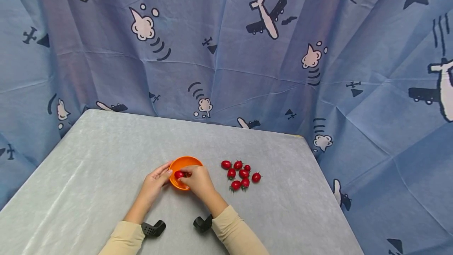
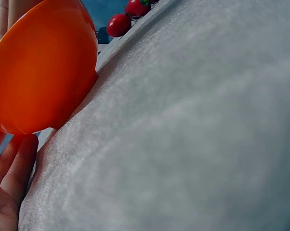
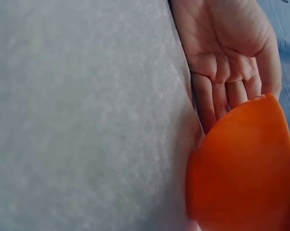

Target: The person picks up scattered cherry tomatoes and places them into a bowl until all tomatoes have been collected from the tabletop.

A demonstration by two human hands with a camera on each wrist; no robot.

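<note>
An orange bowl point(image 1: 181, 162) stands on the table. My left hand point(image 1: 154, 183) holds its left side, thumb at the rim and fingers along the outer wall, as the right wrist view also shows. Inside the bowl, my right hand point(image 1: 199, 181) pinches a red cherry tomato point(image 1: 179, 174) between thumb and fingers. Whether other tomatoes lie under that hand is hidden. To the right of the bowl, several cherry tomatoes point(image 1: 243, 173) with green stems lie in a loose cluster. The left wrist view catches a few tomatoes point(image 2: 119, 25) beyond the bowl's outer wall point(image 2: 44, 67).
A pale grey cloth covers the table point(image 1: 106, 148). Behind it and along its sides hangs a blue curtain point(image 1: 226, 50) printed with airplanes. Each wrist wears a black device, one on the left point(image 1: 153, 229) and one on the right point(image 1: 203, 224).
</note>
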